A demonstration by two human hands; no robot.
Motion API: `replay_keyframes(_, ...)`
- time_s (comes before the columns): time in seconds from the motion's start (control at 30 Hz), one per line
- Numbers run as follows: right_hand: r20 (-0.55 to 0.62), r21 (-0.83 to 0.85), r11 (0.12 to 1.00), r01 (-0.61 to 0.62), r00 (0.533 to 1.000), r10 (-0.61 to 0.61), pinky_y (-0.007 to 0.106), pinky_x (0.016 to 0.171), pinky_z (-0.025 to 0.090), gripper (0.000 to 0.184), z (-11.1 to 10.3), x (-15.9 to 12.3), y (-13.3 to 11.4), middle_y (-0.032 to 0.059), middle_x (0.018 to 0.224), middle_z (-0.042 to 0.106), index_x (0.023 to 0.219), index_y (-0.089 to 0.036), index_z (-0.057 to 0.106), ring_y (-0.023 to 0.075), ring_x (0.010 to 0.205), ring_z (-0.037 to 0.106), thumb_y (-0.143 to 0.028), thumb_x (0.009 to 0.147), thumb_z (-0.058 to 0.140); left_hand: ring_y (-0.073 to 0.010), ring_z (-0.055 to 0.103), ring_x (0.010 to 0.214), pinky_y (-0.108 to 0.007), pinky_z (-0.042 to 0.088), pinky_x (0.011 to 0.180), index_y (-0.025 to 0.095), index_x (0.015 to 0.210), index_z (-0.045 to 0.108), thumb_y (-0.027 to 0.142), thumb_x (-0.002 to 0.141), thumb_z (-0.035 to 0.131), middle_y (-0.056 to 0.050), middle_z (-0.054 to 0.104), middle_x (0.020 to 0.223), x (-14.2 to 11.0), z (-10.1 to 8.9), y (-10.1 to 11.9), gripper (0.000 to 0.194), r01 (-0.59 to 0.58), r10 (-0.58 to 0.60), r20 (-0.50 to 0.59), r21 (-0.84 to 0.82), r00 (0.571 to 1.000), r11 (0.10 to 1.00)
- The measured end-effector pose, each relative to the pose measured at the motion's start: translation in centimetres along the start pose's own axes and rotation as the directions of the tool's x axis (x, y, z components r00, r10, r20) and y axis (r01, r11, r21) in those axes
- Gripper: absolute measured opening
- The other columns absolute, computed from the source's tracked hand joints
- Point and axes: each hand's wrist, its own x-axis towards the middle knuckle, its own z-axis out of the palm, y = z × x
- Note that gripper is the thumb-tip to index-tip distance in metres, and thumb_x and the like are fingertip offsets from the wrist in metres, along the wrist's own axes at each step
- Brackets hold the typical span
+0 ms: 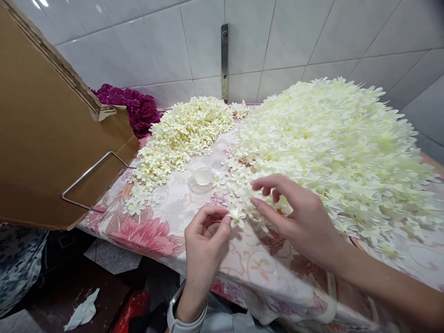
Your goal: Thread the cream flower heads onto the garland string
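Between its thumb and forefinger, my left hand (208, 236) pinches a small white artificial flower (237, 217) with a pale green centre. My right hand (294, 206) hovers to the right of it, thumb and forefinger apart, and nothing shows between them. Just behind and beneath the right fingers lie loose white flowers (239, 178), at the front edge of a large heap of white-green flowers (333, 138). A second, lower heap of cream flowers (190, 125) spreads across the table's back left. Between the heaps sits a small clear round dish (203, 176).
A floral cloth covers the table (256, 263). At the left stands a big cardboard box (52, 129), with a bent metal wire handle (86, 173) beside it. Purple flowers (138, 108) lie behind the box. A tiled wall (291, 32) with a metal bracket (225, 60) closes off the back.
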Motion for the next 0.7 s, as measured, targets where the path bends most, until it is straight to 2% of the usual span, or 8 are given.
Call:
replay_keyframes(0.07,-0.057,-0.068,0.988,0.137,0.988,-0.141,0.032,0.070,0.046,0.012,0.34,-0.26,0.03,0.0075,0.090,0.063,0.094,-0.018,0.057,0.0201,0.083,0.058,-0.019,0.082,0.058,-0.0115,0.065,0.068,-0.017,0.052,0.062,0.017,0.074,0.064,0.016,0.071,0.067,0.001,0.067,0.070,-0.09,0.15,0.15,0.005,-0.009,0.009,0.004,0.014,1.000,1.000)
replay_keyframes(0.13,0.029,-0.050,0.971,0.232,0.973,-0.231,0.031,0.067,0.046,0.005,0.63,-0.48,-0.09,0.0062,0.082,0.062,0.087,-0.018,0.056,0.0191,0.078,0.057,-0.019,0.083,0.059,-0.0111,0.064,0.068,-0.017,0.052,0.063,0.017,0.074,0.064,0.016,0.071,0.067,0.001,0.066,0.070,-0.21,0.21,0.30,0.004,-0.015,0.014,0.023,0.022,1.000,1.000)
replay_keyframes(0.2,0.099,-0.011,0.965,0.263,0.960,-0.260,0.028,0.063,0.045,0.005,0.78,-0.59,-0.22,0.0042,0.073,0.062,0.080,-0.018,0.056,0.0169,0.071,0.055,-0.016,0.085,0.056,-0.0113,0.065,0.068,-0.017,0.052,0.064,0.017,0.074,0.064,0.016,0.071,0.068,0.001,0.067,0.070,-0.33,0.19,0.43,0.005,-0.016,0.015,0.058,0.023,0.998,1.000)
replay_keyframes(0.3,0.142,0.052,0.979,0.195,0.969,-0.201,0.026,0.062,0.044,0.011,0.66,-0.48,-0.34,0.0032,0.071,0.064,0.079,-0.017,0.059,0.0153,0.070,0.057,-0.012,0.086,0.052,-0.0111,0.066,0.070,-0.017,0.052,0.066,0.017,0.074,0.065,0.014,0.070,0.069,0.001,0.068,0.071,-0.47,0.08,0.52,0.007,-0.017,0.016,0.094,0.016,0.995,1.000)
replay_keyframes(0.5,0.247,0.153,0.985,-0.080,0.968,0.040,0.024,0.063,0.044,0.014,0.14,-0.03,-0.58,0.0004,0.072,0.068,0.075,-0.019,0.065,0.0133,0.069,0.061,-0.015,0.084,0.055,-0.0095,0.064,0.068,-0.015,0.051,0.063,0.017,0.073,0.065,0.015,0.071,0.069,0.002,0.067,0.069,-0.33,0.02,0.26,0.005,-0.029,0.028,0.064,0.017,0.998,0.999)
replay_keyframes(0.6,0.200,0.136,0.981,-0.141,0.973,0.112,0.024,0.062,0.044,0.010,0.17,-0.10,-0.72,-0.0004,0.072,0.066,0.073,-0.019,0.064,0.0129,0.068,0.060,-0.016,0.081,0.059,-0.0080,0.063,0.066,-0.013,0.050,0.061,0.018,0.072,0.064,0.015,0.071,0.068,0.003,0.066,0.068,-0.18,0.06,0.08,0.006,-0.037,0.036,0.045,0.029,0.998,0.999)
replay_keyframes(0.7,0.134,0.090,0.990,-0.106,0.987,0.093,0.024,0.062,0.044,0.011,0.27,-0.30,-0.67,-0.0009,0.071,0.064,0.073,-0.019,0.062,0.0128,0.068,0.058,-0.012,0.079,0.058,-0.0068,0.061,0.063,-0.011,0.049,0.059,0.017,0.070,0.062,0.014,0.070,0.068,0.004,0.063,0.065,-0.12,0.14,0.02,0.007,-0.036,0.034,0.037,0.051,0.999,0.998)
